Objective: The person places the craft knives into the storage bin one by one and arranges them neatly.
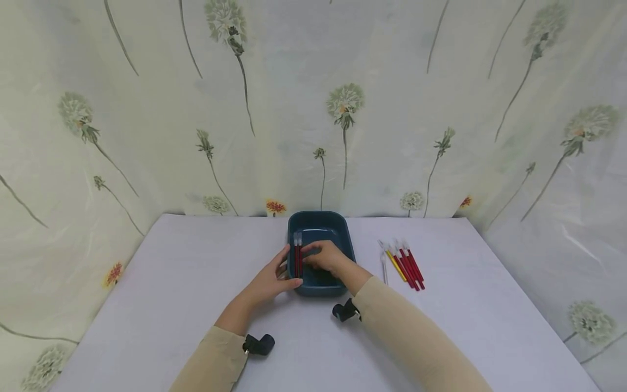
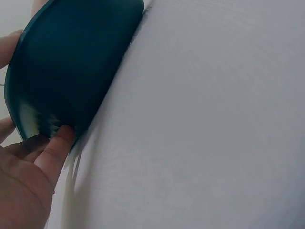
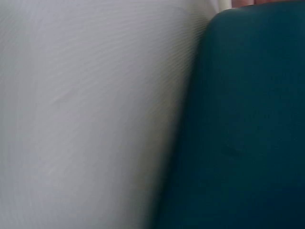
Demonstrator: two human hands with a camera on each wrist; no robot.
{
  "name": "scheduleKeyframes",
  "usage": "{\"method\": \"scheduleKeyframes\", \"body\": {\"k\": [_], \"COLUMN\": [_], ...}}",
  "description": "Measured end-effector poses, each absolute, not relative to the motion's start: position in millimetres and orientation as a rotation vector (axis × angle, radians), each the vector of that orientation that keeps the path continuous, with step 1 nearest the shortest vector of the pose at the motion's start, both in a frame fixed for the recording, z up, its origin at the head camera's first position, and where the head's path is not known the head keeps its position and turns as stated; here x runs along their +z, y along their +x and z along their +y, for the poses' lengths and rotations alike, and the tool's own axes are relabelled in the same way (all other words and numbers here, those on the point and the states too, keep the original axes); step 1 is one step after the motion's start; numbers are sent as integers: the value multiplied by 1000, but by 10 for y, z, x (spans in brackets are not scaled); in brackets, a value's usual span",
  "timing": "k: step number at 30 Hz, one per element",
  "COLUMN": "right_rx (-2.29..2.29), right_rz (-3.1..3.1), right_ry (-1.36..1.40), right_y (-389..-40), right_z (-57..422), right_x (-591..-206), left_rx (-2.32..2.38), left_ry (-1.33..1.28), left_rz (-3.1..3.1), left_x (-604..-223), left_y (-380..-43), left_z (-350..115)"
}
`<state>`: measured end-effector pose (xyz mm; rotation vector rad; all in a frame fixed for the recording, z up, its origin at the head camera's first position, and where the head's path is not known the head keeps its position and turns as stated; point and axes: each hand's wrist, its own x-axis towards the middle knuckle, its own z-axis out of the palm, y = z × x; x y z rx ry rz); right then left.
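A dark teal rectangular bin (image 1: 325,220) stands at the back middle of the table. Two slim red-handled sticks with pale tips, apparently paintbrushes (image 1: 297,256), lie side by side along its left inner wall. My left hand (image 1: 271,277) holds the bin's left side, thumb at the front left corner; in the left wrist view, fingers (image 2: 59,148) press on the outer wall. Inside the bin, my right hand (image 1: 328,257) has its fingertips beside the paintbrushes; whether they touch is unclear. The right wrist view shows mostly the bin's outer wall (image 3: 248,105).
Right of the bin lies a loose group of similar sticks (image 1: 409,267), several red and one yellow, with pale tips. A clear or white one (image 1: 384,267) lies at their left. White cloth covers the table (image 1: 206,261); a flower-printed curtain (image 1: 294,109) hangs behind.
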<state>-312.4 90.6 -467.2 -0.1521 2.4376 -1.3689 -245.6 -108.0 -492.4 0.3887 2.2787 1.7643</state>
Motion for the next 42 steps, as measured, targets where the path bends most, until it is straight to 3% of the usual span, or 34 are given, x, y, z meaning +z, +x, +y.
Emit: {"method": "scheduleKeyframes", "body": {"k": [21,42], "right_rx": [-1249,-1379], "right_rz": [2455,2609], "right_ry": [-312,-318], "right_y": [-2933,-2641], "right_z": [1183,1798], "right_x": [-4273,-3999], "left_rx": [1770,1784], "left_ry": [383,379], "left_rz": [2286,2293], "left_x": [-4931,-4966], "left_y": [-2443,-2464], "left_z": [-1080,-1079]}}
